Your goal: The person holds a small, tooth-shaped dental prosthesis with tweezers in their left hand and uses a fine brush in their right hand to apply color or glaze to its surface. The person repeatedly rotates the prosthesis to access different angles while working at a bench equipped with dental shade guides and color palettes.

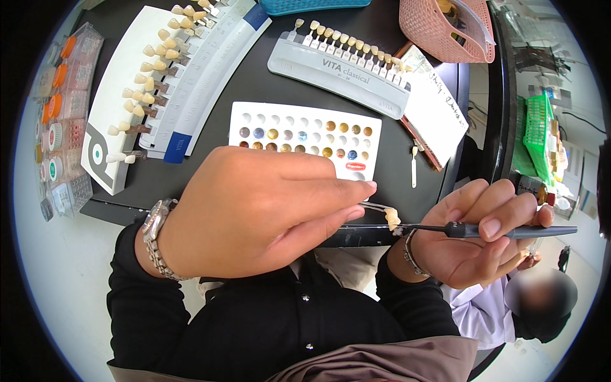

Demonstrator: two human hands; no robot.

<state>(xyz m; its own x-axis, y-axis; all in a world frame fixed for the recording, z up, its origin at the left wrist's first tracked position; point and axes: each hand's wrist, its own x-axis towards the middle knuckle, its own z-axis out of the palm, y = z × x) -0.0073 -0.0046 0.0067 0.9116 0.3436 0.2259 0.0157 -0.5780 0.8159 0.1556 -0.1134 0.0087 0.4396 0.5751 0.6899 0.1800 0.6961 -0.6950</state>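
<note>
My left hand (264, 207) is closed in a pinch on slim metal tweezers (375, 206), most of their length hidden by my fingers. Their tips grip a small ivory-coloured dental crown (392, 219), held in the air near the table's front edge. My right hand (468, 258), palm turned up, has its fingers closed around a thin dark-handled brush (463, 230). The brush's fine tip points left and meets the crown's lower edge, or lies very close to it. Just beyond my left hand is a white palette (305, 108) with rows of coloured wells, its lower part partly covered.
A grey tooth shade guide (337, 73) stands behind the palette, and a larger one (191, 89) at left. A white card (439, 108) and a loose shade tab (414, 167) lie right. Plastic boxes (70, 121), a pink basket (414, 28) and another person (477, 312) are around.
</note>
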